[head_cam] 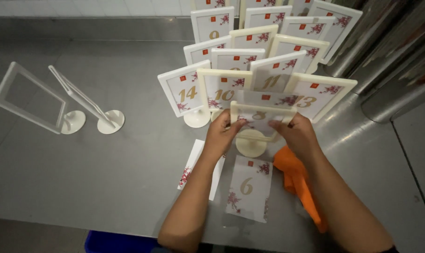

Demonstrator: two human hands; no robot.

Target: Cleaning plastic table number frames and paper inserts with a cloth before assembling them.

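Steel table (105, 187) carried many filled white frames (250, 61) far right and two empty frames (58, 100) far left. We held one cream frame (261, 124) near centre, left hand (222, 136) and right hand (296, 133) pinching its card (261, 117). An orange cloth (299, 182) and a loose card (249, 187) lay near.

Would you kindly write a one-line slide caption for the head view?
Both hands, left and right, slide a floral card into a cream stand frame on a steel table, beside filled frames.
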